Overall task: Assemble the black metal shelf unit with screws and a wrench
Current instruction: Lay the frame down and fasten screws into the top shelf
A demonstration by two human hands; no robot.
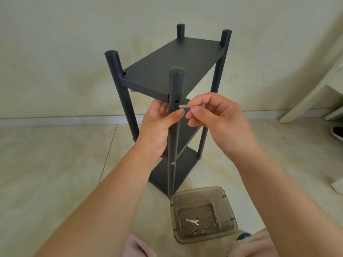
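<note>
Tile floor (55, 164) bears shelf unit (172, 58); left hand (157, 125) grips post (175, 89), right hand (219, 115) pinches screw (183, 106).

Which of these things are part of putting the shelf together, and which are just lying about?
Part of the job:
- shelf
- screw, pinched in the right hand
- left hand holding the post
- wrench
- nuts
- tray

Lying about:
- shoe
- white furniture
</note>
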